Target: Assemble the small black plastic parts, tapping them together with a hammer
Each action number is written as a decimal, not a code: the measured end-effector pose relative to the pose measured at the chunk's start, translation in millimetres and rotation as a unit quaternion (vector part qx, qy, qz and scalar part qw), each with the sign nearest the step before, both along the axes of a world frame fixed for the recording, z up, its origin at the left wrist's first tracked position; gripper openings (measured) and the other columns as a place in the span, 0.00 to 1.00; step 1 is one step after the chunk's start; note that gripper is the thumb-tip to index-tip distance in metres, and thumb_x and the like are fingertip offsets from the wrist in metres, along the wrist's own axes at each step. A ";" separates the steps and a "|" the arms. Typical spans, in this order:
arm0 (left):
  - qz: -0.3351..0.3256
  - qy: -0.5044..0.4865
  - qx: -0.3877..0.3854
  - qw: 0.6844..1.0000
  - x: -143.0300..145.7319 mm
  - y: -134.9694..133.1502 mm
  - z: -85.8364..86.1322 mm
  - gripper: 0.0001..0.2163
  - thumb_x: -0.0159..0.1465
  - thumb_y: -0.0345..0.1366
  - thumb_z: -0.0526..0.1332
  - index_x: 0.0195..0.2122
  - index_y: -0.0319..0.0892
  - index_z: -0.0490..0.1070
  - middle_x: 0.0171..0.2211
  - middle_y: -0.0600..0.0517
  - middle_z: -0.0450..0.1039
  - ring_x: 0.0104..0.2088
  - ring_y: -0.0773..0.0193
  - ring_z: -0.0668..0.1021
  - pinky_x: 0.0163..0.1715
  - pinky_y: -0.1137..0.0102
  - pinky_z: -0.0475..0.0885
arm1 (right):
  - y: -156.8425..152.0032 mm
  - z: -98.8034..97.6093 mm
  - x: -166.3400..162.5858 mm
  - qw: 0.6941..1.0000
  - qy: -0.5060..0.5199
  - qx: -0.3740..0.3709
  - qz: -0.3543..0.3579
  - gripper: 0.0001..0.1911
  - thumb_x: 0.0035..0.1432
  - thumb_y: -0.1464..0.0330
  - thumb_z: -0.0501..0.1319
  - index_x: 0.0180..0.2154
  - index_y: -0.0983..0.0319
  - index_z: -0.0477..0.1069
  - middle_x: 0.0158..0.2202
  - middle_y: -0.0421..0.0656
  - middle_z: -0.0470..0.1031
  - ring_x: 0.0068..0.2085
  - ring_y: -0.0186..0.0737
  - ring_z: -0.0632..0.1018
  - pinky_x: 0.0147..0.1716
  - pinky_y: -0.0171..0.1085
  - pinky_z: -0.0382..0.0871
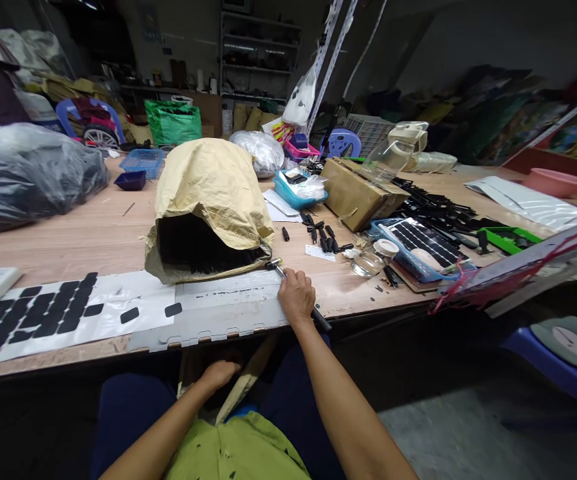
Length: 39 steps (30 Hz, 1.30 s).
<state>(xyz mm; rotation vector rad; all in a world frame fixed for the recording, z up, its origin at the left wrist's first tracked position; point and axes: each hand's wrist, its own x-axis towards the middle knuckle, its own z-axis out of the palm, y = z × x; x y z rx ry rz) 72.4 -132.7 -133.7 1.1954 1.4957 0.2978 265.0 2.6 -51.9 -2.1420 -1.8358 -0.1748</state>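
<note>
My right hand point(297, 295) is closed around a small hammer point(322, 320) at the table's front edge. The hammer's head, with a yellow-green tip, points away from me and lies close to the mouth of a tan sack point(208, 180). Black pieces fill the sack's dark opening. Under my right hand is a grey metal strip point(203, 327) with notches along its front edge. Below the table edge, my left hand point(221, 375) is in shadow over my lap, fingers curled; what they hold, if anything, is hidden. A cloth strap point(248, 380) hangs beside it.
Left of the sack, a white sheet point(111, 300) carries rows of black pads point(51, 310). Several black handle-like parts point(324, 240) lie right of it, near a cardboard box point(361, 193), a glass jar point(367, 263) and a blue basket point(408, 257). A blue stool point(553, 367) stands at right.
</note>
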 end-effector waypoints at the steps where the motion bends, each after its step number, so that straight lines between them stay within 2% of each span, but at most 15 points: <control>1: -0.029 -0.012 0.007 0.999 2.1 -0.7 12.5 0.11 0.57 0.42 0.60 0.34 0.42 0.78 0.29 0.50 0.78 0.33 0.57 0.78 0.31 0.68 0.69 | 0.0 -0.2 0.1 1.000 -0.001 -0.001 0.000 0.15 0.66 0.67 0.52 0.52 0.57 0.69 0.43 0.47 0.70 0.43 0.44 0.68 0.36 0.37 0.57; 4: -0.142 -0.091 0.059 0.984 4.5 4.3 66.5 0.12 0.56 0.41 0.61 0.36 0.40 0.78 0.28 0.52 0.78 0.30 0.63 0.76 0.30 0.72 0.68 | -0.2 -0.4 0.4 1.000 0.002 -0.001 0.001 0.15 0.65 0.67 0.53 0.52 0.57 0.69 0.43 0.47 0.70 0.44 0.44 0.68 0.37 0.37 0.57; 6: -0.140 -0.131 0.073 0.979 -0.3 18.4 105.3 0.14 0.59 0.45 0.59 0.36 0.41 0.77 0.27 0.52 0.77 0.25 0.66 0.74 0.25 0.74 0.66 | -0.4 -0.2 0.3 1.000 0.008 0.000 0.001 0.15 0.65 0.67 0.53 0.51 0.57 0.70 0.43 0.47 0.70 0.44 0.44 0.68 0.36 0.37 0.57; 8: -0.049 -0.096 0.140 0.984 -11.0 42.4 133.4 0.16 0.61 0.48 0.58 0.33 0.40 0.76 0.26 0.51 0.76 0.23 0.66 0.72 0.23 0.73 0.64 | -0.5 0.3 0.0 1.000 0.014 0.002 -0.002 0.15 0.66 0.67 0.52 0.51 0.56 0.70 0.43 0.46 0.70 0.44 0.43 0.68 0.36 0.37 0.57; 10: 0.087 -0.003 0.255 0.963 -25.4 72.9 145.0 0.15 0.60 0.47 0.58 0.32 0.40 0.76 0.28 0.50 0.77 0.27 0.63 0.74 0.28 0.71 0.67 | -0.3 1.0 -0.5 1.000 0.017 0.000 -0.003 0.15 0.66 0.68 0.52 0.51 0.57 0.70 0.43 0.47 0.70 0.44 0.43 0.69 0.36 0.38 0.57; 12: 0.199 0.118 0.307 0.923 -39.5 103.8 143.0 0.13 0.60 0.45 0.59 0.32 0.41 0.76 0.29 0.49 0.78 0.31 0.60 0.77 0.33 0.69 0.69 | 0.1 1.4 -0.8 1.000 0.017 0.000 0.001 0.15 0.66 0.68 0.52 0.51 0.57 0.70 0.43 0.47 0.70 0.44 0.44 0.69 0.36 0.38 0.57; 13: 0.230 0.177 0.307 0.907 -45.1 117.4 139.3 0.13 0.59 0.45 0.59 0.33 0.41 0.76 0.30 0.47 0.78 0.34 0.57 0.78 0.35 0.67 0.70 | 0.3 1.5 -0.8 1.000 0.016 0.001 0.002 0.15 0.66 0.68 0.52 0.51 0.57 0.70 0.43 0.47 0.70 0.44 0.44 0.69 0.36 0.38 0.57; 16: 0.248 0.293 0.264 0.885 -53.0 144.9 129.2 0.13 0.58 0.44 0.60 0.35 0.39 0.76 0.34 0.41 0.79 0.40 0.49 0.79 0.39 0.62 0.70 | 0.9 1.0 -0.7 1.000 0.013 0.003 0.003 0.14 0.66 0.68 0.52 0.51 0.57 0.70 0.43 0.47 0.70 0.44 0.44 0.69 0.36 0.38 0.57; 21: 0.269 0.308 0.219 0.886 -52.8 155.4 131.3 0.14 0.54 0.43 0.62 0.35 0.37 0.77 0.37 0.35 0.79 0.42 0.43 0.79 0.37 0.59 0.71 | 0.4 1.0 -0.7 1.000 0.012 0.000 0.002 0.15 0.65 0.68 0.52 0.51 0.57 0.69 0.43 0.47 0.70 0.44 0.43 0.69 0.37 0.37 0.58; 24: 0.290 0.288 0.203 0.890 -57.5 150.5 136.8 0.14 0.52 0.43 0.63 0.34 0.40 0.77 0.37 0.39 0.79 0.41 0.44 0.79 0.37 0.60 0.70 | 0.0 1.7 -1.1 1.000 0.015 0.000 0.002 0.15 0.66 0.68 0.52 0.51 0.56 0.69 0.43 0.46 0.70 0.44 0.43 0.68 0.37 0.37 0.58; 27: 0.303 0.281 0.257 0.873 -58.8 136.7 140.1 0.12 0.53 0.43 0.63 0.35 0.43 0.75 0.37 0.47 0.79 0.40 0.51 0.78 0.38 0.64 0.70 | 0.2 2.0 -1.2 1.000 0.017 0.001 0.003 0.15 0.66 0.68 0.51 0.51 0.57 0.70 0.43 0.46 0.70 0.44 0.43 0.68 0.37 0.37 0.57; 29: 0.260 0.274 0.319 0.869 -54.4 125.4 139.7 0.10 0.54 0.42 0.63 0.35 0.44 0.74 0.37 0.51 0.79 0.38 0.56 0.78 0.37 0.67 0.69 | 0.4 2.0 -1.1 1.000 0.017 0.001 0.004 0.15 0.66 0.68 0.51 0.51 0.58 0.70 0.43 0.47 0.70 0.44 0.43 0.68 0.37 0.37 0.57; 31: 0.168 0.256 0.355 0.883 -47.6 116.5 136.2 0.08 0.54 0.40 0.63 0.34 0.45 0.74 0.36 0.53 0.78 0.36 0.60 0.77 0.35 0.70 0.67 | 0.4 2.0 -1.0 1.000 0.017 0.002 0.004 0.15 0.66 0.68 0.51 0.51 0.58 0.70 0.43 0.47 0.70 0.44 0.43 0.68 0.37 0.37 0.57; 35: 0.004 0.217 0.363 0.906 -39.5 113.0 120.6 0.07 0.55 0.37 0.63 0.35 0.45 0.74 0.36 0.53 0.77 0.36 0.61 0.76 0.35 0.71 0.66 | -0.4 2.3 -1.2 1.000 0.018 0.003 0.002 0.14 0.65 0.68 0.52 0.50 0.57 0.70 0.43 0.47 0.70 0.44 0.44 0.69 0.36 0.37 0.57; 39: -0.023 0.173 0.364 0.915 -43.9 118.6 103.9 0.09 0.58 0.40 0.62 0.39 0.46 0.75 0.37 0.53 0.74 0.38 0.61 0.75 0.38 0.69 0.66 | -0.4 2.2 -1.3 1.000 0.016 0.004 0.001 0.14 0.65 0.68 0.53 0.50 0.57 0.70 0.43 0.46 0.71 0.44 0.44 0.69 0.36 0.37 0.57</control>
